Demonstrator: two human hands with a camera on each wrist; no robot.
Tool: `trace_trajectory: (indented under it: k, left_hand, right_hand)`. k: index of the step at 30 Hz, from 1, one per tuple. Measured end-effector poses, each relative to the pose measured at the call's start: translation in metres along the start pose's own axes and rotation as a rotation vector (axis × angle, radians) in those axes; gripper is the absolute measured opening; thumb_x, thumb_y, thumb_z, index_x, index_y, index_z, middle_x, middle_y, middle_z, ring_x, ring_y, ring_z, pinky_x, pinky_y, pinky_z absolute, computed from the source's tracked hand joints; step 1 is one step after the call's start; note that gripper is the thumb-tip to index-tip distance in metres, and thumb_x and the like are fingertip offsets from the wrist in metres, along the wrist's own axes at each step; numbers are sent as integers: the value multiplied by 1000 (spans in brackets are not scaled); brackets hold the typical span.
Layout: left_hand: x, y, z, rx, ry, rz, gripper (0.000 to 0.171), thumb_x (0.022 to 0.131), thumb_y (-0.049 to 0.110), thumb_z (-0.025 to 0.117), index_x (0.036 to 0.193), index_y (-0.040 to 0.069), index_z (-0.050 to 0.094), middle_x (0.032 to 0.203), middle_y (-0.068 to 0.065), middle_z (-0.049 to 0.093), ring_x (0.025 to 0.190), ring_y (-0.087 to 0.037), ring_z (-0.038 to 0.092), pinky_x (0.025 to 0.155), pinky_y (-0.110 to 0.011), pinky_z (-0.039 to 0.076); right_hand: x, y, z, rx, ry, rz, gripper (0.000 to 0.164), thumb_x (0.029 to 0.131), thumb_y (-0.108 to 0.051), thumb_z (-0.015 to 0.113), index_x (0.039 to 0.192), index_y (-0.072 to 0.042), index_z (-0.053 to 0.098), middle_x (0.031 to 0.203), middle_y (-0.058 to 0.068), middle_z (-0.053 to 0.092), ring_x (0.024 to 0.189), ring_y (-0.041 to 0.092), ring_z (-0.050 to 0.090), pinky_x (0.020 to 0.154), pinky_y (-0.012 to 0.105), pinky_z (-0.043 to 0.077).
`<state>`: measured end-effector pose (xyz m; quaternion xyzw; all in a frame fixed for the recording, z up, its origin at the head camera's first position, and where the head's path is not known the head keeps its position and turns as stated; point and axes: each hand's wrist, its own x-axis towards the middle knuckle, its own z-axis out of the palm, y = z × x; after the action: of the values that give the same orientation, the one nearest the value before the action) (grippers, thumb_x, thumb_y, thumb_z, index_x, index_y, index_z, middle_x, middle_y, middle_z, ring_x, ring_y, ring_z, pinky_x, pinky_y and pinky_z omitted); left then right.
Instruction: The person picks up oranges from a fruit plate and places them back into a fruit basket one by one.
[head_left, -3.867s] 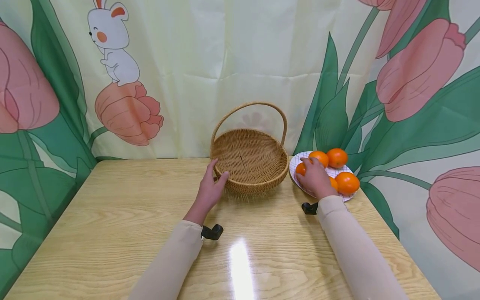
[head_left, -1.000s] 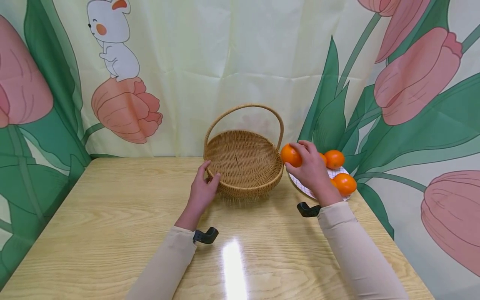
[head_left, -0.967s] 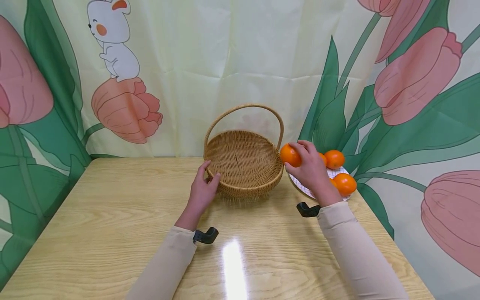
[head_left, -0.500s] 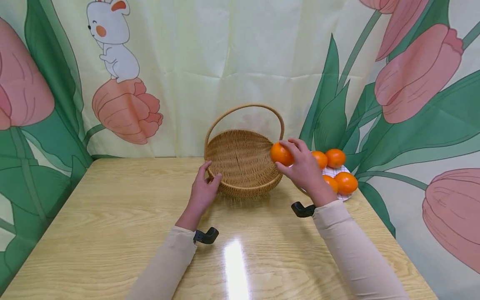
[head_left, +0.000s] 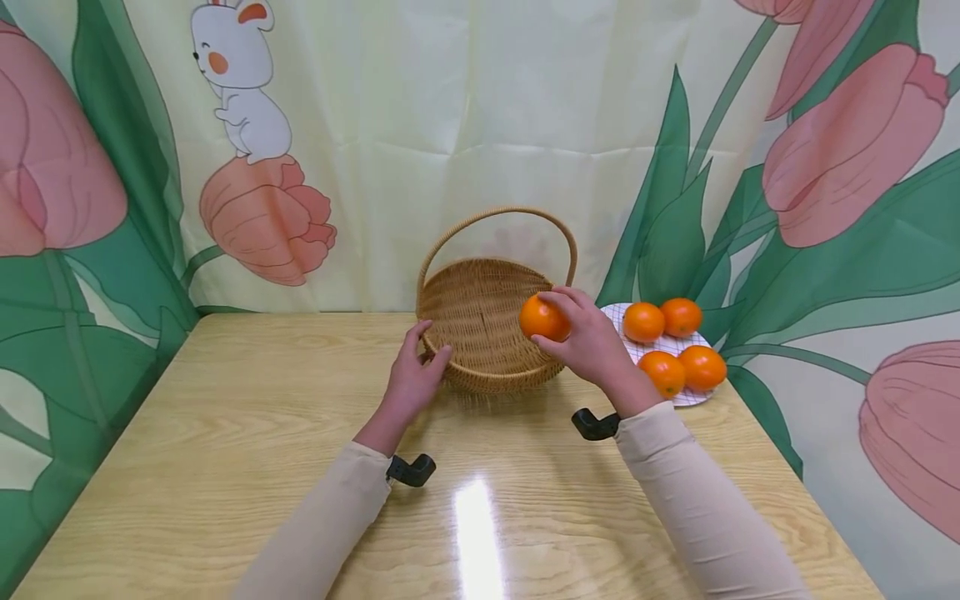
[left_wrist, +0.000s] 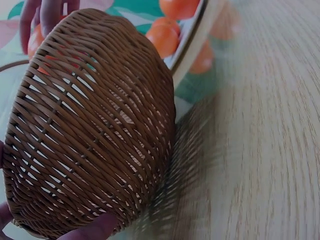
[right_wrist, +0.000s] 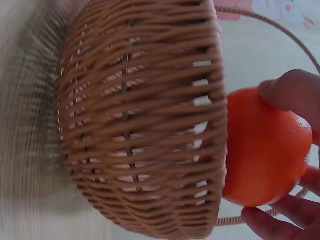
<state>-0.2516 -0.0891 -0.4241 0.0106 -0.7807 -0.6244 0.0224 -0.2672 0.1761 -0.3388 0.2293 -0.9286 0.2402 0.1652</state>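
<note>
One curtain (head_left: 360, 100) printed with tulips (head_left: 67, 158) and a white rabbit (head_left: 234, 50) hung behind a wooden table (head_left: 225, 467), where a wicker basket (head_left: 487, 383) with an arched handle (head_left: 501, 212) stood near a checked plate (head_left: 664, 343) at the right. A person's left hand (head_left: 414, 375), thumb and fingers apart, held the basket by its left side, while the right hand (head_left: 592, 343) gripped a round orange fruit (head_left: 542, 318) between thumb and fingers over the basket's opening, close to its right front rim. Four more orange fruits (head_left: 682, 317) rested on the plate, two toward the back and two toward the front.
</note>
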Motion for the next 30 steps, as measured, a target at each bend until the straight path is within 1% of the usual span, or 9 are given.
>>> trace_trajectory:
  k: [6, 11, 14, 18, 20, 27, 30]
  left_hand:
    - [1, 1, 2, -19, -14, -7, 63, 96, 37, 57, 151, 30, 27, 162, 1, 16, 140, -35, 38, 88, -43, 56]
    - [0, 1, 2, -6, -9, -7, 62, 97, 37, 57, 151, 29, 28, 162, 1, 16, 140, -35, 37, 89, -44, 56]
    - [0, 1, 1, 21, 1, 11, 61, 97, 37, 56, 150, 27, 28, 162, 0, 17, 138, -37, 39, 91, -46, 54]
    - [2, 0, 0, 52, 12, 31, 60, 97, 37, 56, 150, 27, 30, 161, -1, 20, 135, -39, 42, 93, -48, 53]
    - [2, -2, 0, 51, 14, 32, 60, 97, 37, 56, 150, 26, 30, 161, -1, 20, 135, -39, 43, 94, -48, 52]
    - [2, -3, 1, 29, 12, 35, 59, 96, 39, 56, 148, 30, 31, 161, 0, 19, 137, -40, 40, 96, -48, 51]
    - [2, -2, 1, 20, 8, 28, 60, 96, 40, 57, 149, 29, 30, 161, 1, 19, 138, -39, 40, 95, -47, 52]
  right_hand:
    - [0, -2, 5, 50, -66, -10, 58, 82, -29, 78, 132, -15, 55, 140, 11, 51, 122, 36, 53, 94, 52, 51]
    - [1, -3, 8, 80, -151, 4, 59, 82, -35, 77, 133, -16, 55, 137, 7, 55, 117, 31, 56, 93, 48, 52]
    - [2, -4, 10, 95, -184, 7, 59, 81, -35, 78, 132, -16, 55, 134, 6, 58, 111, 29, 59, 91, 46, 52]
    - [3, -4, 13, 119, -213, 8, 55, 81, -34, 78, 129, -18, 57, 128, 5, 61, 103, 25, 61, 88, 43, 53]
    - [3, -4, 15, 127, -228, 6, 52, 81, -34, 78, 126, -19, 58, 126, 4, 62, 101, 24, 61, 87, 42, 53]
    - [4, -2, 18, 126, -252, -15, 51, 81, -34, 78, 125, -18, 59, 125, 3, 62, 101, 23, 61, 87, 41, 53]
    - [4, -2, 19, 121, -260, -21, 51, 81, -35, 78, 125, -17, 59, 124, 3, 63, 100, 23, 61, 86, 40, 53]
